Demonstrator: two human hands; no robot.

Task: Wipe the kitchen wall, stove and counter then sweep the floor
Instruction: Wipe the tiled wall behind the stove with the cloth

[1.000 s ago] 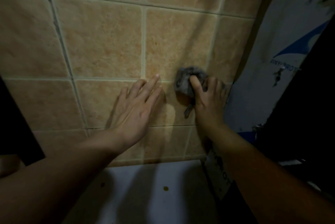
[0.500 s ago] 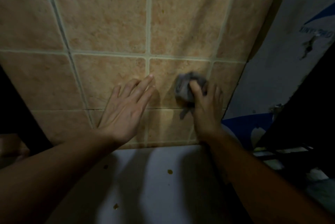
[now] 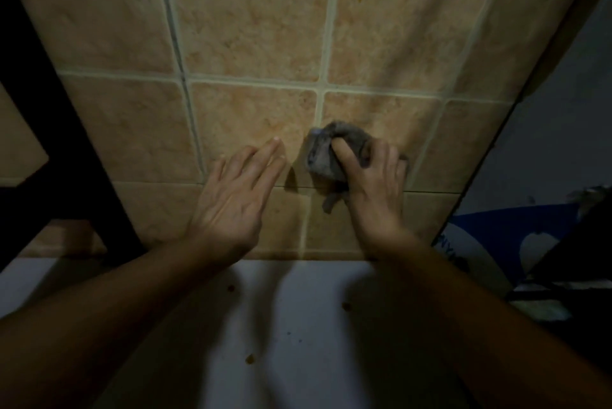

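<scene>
The beige tiled wall fills the upper part of the head view. A crumpled grey cloth is pressed against a low tile, and my right hand grips it with fingers curled round it. My left hand lies flat on the wall just left of the cloth, fingers straight and together. Below the tiles runs the white counter, which carries a few small brown crumbs.
A dark frame crosses the left side in front of the wall. On the right stands a white and blue panel, with dark clutter beyond it. The scene is dim.
The view has tipped downward, showing more counter. My right hand has slid the cloth down the wall and leftward across the tile, toward the grout line, and my left hand followed it down.
</scene>
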